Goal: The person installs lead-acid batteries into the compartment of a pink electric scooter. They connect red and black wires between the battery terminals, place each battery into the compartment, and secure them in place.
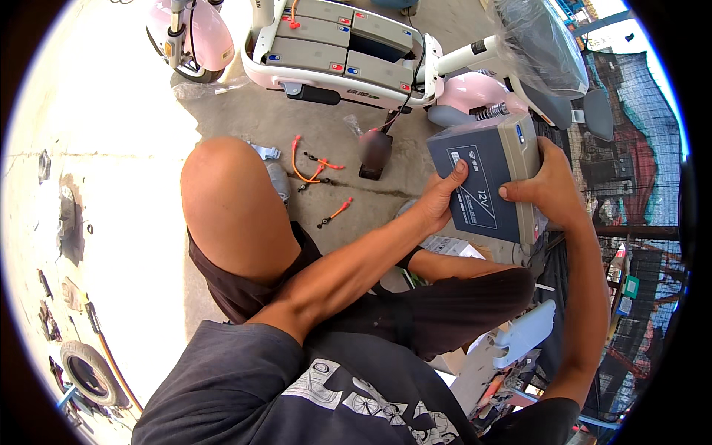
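Note:
A boxy battery [486,156] with dark grey sides and a lighter grey lid is held tilted above my knee on the right. My left hand [443,194] is closed on its near left side, thumb lying across the printed face. On the lid end, my right hand [552,185] grips with the thumb bent over the edge. Fingers behind the battery are hidden. Beyond it stands a white scooter frame [297,80], its tray holding several similar batteries [308,55]. A dark gap [380,46] shows between batteries at the tray's right.
Short orange cables with red ends [337,213] lie on the concrete between my knees and the scooter. A dark, partly blurred object [374,156] stands beside them. Left are a pink fender with a wheel [194,41] and a loose tyre [89,373]. A plastic-wrapped seat [545,44] is at the upper right.

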Demonstrator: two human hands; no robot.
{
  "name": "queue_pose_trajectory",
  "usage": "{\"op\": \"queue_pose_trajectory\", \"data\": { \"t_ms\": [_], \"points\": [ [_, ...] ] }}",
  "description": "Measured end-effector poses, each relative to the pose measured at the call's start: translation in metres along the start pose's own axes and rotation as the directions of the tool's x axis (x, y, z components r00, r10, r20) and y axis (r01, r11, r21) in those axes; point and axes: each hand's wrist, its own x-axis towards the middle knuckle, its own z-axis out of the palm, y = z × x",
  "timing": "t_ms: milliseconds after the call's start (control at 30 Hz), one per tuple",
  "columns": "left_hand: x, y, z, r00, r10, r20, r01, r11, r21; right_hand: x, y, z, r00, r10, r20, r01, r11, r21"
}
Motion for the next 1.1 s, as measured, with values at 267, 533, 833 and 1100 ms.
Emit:
{"op": "queue_pose_trajectory", "data": {
  "t_ms": [267, 533, 833, 1100],
  "points": [
    [-0.018, 0.020, -0.023, 0.998, -0.065, -0.004, 0.064, 0.992, -0.113, 0.018, -0.026, 0.037, 0.999, -0.033, 0.011, 0.034, 0.992, -0.121],
    [-0.023, 0.037, -0.022, 0.994, -0.091, 0.053, 0.098, 0.984, -0.148, 0.018, -0.053, 0.034, 0.999, 0.026, 0.030, -0.019, 0.979, -0.205],
    [-0.027, 0.056, -0.011, 0.991, -0.076, 0.114, 0.097, 0.976, -0.193, 0.022, -0.073, 0.035, 0.998, -0.069, -0.012, 0.064, 0.972, -0.226],
    [-0.022, 0.061, -0.018, 0.994, -0.037, 0.098, 0.056, 0.980, -0.190, 0.033, -0.083, 0.039, 0.989, -0.143, 0.024, 0.145, 0.959, -0.242]
  ]
}}
